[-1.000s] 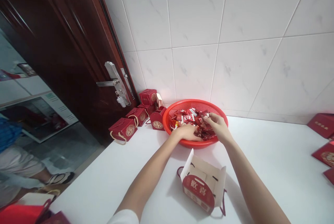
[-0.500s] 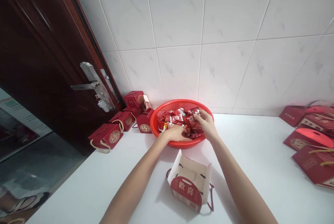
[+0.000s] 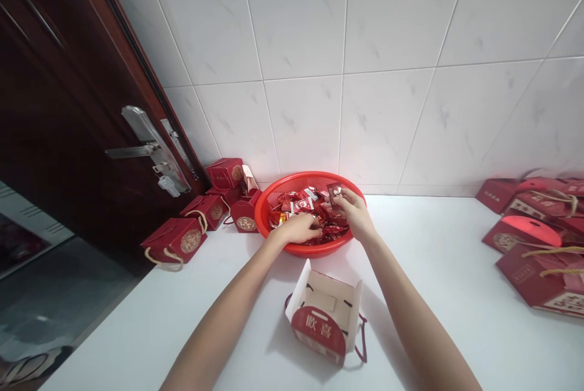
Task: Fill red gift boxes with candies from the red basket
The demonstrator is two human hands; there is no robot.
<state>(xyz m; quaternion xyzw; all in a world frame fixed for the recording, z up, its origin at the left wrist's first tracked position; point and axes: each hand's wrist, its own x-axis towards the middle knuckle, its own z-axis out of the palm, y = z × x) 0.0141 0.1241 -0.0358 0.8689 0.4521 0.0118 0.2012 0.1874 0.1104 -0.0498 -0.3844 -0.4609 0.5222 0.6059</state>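
A round red plastic basket (image 3: 274, 244) stands against the tiled wall, holding many wrapped candies (image 3: 302, 204) in red, white and gold. Over its right side, my right hand (image 3: 354, 211) pinches a dark red candy packet (image 3: 335, 191) between thumb and fingers. My left hand (image 3: 301, 228) reaches into the near left part of the basket, its fingers curled down among the candies; what they grip, if anything, is hidden. Between my forearms sits an open red gift box (image 3: 319, 333) with cream inside walls, its lid flaps up and dark red cord handles at its sides.
Several closed red gift boxes (image 3: 180, 242) with rope handles are grouped at the left by the dark wooden door (image 3: 59, 75). More red boxes (image 3: 542, 269) lie at the right end of the white table (image 3: 424, 269). A person's foot (image 3: 34, 366) shows at lower left.
The view has shifted slightly, so everything sits a little further left. My right hand has raised the candy packet slightly. My left hand's fingers have curled in more among the candies.
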